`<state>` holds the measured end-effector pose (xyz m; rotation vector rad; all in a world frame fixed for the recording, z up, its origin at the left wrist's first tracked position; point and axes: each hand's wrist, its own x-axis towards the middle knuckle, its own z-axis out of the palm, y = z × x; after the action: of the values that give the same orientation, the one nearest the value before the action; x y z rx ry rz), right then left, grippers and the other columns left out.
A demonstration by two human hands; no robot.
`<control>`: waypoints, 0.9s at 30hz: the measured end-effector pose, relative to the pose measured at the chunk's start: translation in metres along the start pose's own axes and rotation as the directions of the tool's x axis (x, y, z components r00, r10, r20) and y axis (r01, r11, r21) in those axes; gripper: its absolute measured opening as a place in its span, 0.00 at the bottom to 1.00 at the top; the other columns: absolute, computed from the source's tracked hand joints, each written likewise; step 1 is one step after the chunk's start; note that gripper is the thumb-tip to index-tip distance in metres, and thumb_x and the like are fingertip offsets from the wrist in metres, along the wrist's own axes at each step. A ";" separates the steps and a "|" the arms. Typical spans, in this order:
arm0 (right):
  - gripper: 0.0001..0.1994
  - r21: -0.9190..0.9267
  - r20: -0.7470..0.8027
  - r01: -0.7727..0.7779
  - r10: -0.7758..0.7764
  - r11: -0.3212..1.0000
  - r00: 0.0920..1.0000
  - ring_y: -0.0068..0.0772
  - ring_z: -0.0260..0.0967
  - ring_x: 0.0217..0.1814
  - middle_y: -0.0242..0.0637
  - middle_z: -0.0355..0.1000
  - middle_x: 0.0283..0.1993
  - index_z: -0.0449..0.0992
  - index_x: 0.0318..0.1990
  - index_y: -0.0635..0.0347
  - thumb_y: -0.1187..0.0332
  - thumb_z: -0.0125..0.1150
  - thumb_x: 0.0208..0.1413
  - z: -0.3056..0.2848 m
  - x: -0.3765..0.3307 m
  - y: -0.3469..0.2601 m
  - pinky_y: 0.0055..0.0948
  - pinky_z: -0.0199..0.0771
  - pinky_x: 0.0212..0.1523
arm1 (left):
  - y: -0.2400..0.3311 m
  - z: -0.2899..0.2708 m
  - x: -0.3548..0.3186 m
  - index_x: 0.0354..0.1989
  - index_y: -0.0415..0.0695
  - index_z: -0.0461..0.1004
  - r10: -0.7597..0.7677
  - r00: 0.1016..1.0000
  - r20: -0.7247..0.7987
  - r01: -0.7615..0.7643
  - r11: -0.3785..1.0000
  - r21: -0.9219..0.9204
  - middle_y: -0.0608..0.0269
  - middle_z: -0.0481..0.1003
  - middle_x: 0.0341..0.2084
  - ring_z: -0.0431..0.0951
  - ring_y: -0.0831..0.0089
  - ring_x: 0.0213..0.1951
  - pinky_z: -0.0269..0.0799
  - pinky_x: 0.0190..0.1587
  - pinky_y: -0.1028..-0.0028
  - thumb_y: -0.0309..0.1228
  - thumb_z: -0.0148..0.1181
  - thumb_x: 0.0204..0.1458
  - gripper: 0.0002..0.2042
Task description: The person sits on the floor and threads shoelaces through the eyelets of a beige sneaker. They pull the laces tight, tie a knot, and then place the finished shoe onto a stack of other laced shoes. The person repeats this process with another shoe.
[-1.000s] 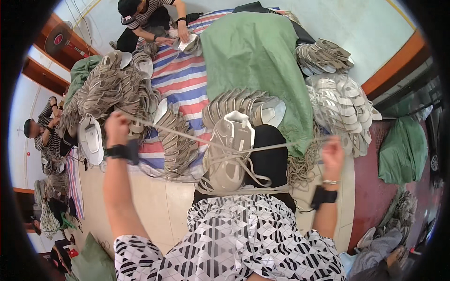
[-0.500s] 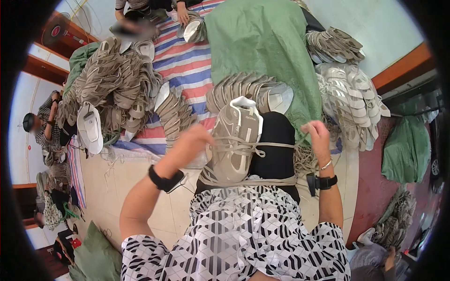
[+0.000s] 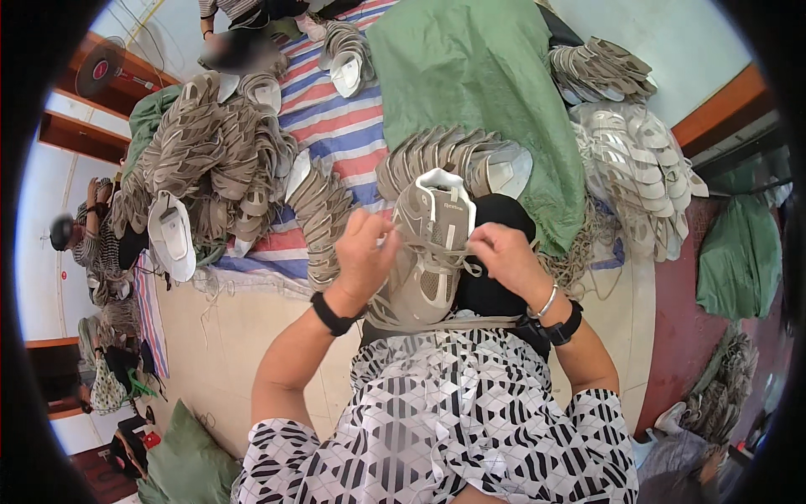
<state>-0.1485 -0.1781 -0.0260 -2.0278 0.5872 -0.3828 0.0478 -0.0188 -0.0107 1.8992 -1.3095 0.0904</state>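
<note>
A beige and white shoe upper (image 3: 428, 252) stands toe-up on my lap, against my black trousers. Beige laces (image 3: 457, 262) cross its front and loop around its base. My left hand (image 3: 363, 252) pinches a lace at the shoe's left side. On the right side, my right hand (image 3: 502, 256) grips the lace, and the two hands nearly meet over the middle of the shoe. Each wrist carries a black band, and the right one also has a silver bangle.
Stacks of beige shoe uppers (image 3: 218, 160) lie on a striped tarp (image 3: 336, 126) to the left and beside a green cloth (image 3: 478, 92) ahead. More uppers (image 3: 638, 168) pile up at right. Other people sit at far left (image 3: 84, 235) and top (image 3: 243, 25).
My hands were spread wide, pulling the lace ends taut to both sides. They have come together at the shoe's front and now hold the laces close to it.
</note>
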 end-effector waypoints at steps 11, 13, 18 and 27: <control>0.04 0.610 -0.280 -0.332 0.588 0.720 0.759 0.13 0.59 0.21 0.24 0.67 0.21 0.78 0.31 0.57 0.68 0.63 0.51 -0.109 -0.065 0.185 0.19 0.57 0.20 | 0.026 0.021 -0.013 0.46 0.42 0.72 0.104 0.991 0.079 -0.108 0.993 0.049 0.55 0.70 0.39 0.71 0.60 0.33 0.69 0.38 0.67 0.25 0.61 0.46 0.17; 0.05 0.514 -0.189 -0.508 0.668 0.692 0.720 0.15 0.61 0.20 0.26 0.69 0.21 0.78 0.34 0.59 0.68 0.61 0.53 -0.103 -0.074 0.192 0.20 0.59 0.20 | 0.023 0.016 -0.018 0.47 0.42 0.71 0.091 0.991 0.102 -0.099 0.992 0.083 0.55 0.69 0.40 0.71 0.60 0.32 0.69 0.37 0.67 0.25 0.63 0.45 0.18; 0.09 0.076 -0.512 -0.351 0.339 0.933 0.789 0.25 0.70 0.24 0.36 0.75 0.26 0.78 0.39 0.64 0.70 0.55 0.57 -0.070 -0.042 0.110 0.25 0.70 0.26 | 0.015 0.007 -0.034 0.37 0.40 0.70 -0.282 0.917 0.282 0.293 0.956 0.003 0.57 0.69 0.30 0.70 0.63 0.28 0.68 0.33 0.68 0.27 0.63 0.47 0.11; 0.09 -0.209 0.036 0.187 -0.183 0.960 0.982 0.33 0.69 0.28 0.35 0.68 0.29 0.76 0.32 0.60 0.66 0.67 0.47 0.039 -0.015 -0.013 0.29 0.69 0.30 | 0.005 0.008 -0.022 0.35 0.41 0.68 -0.247 0.929 0.276 0.240 0.969 0.061 0.60 0.69 0.25 0.72 0.66 0.28 0.68 0.32 0.69 0.27 0.57 0.54 0.05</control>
<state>-0.1383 -0.1362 -0.0349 -2.2978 0.4441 -0.4289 0.0309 -0.0081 -0.0241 2.1399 -1.2447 -0.3027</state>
